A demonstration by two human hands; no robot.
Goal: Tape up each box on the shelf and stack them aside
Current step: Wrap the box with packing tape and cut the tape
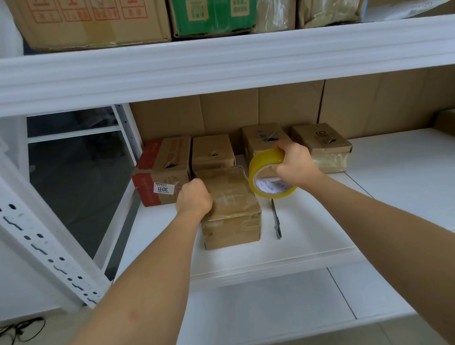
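A small brown cardboard box [233,211] with clear tape across its top sits near the front of the white shelf [378,181]. My left hand [193,197] rests curled on the box's left top edge. My right hand [294,164] grips a roll of yellow tape [265,170], held upright just right of the box's far corner. Behind stand several more boxes: a red-and-brown one [161,170] with a white label, a plain one [212,152], and two [264,139] [321,142] behind the roll.
A grey utility knife [276,219] lies on the shelf right of the box. Flat cardboard sheets [244,111] line the back. The upper shelf [216,66] carries large cartons, one green [214,11]. A white perforated upright [42,245] slants at the left.
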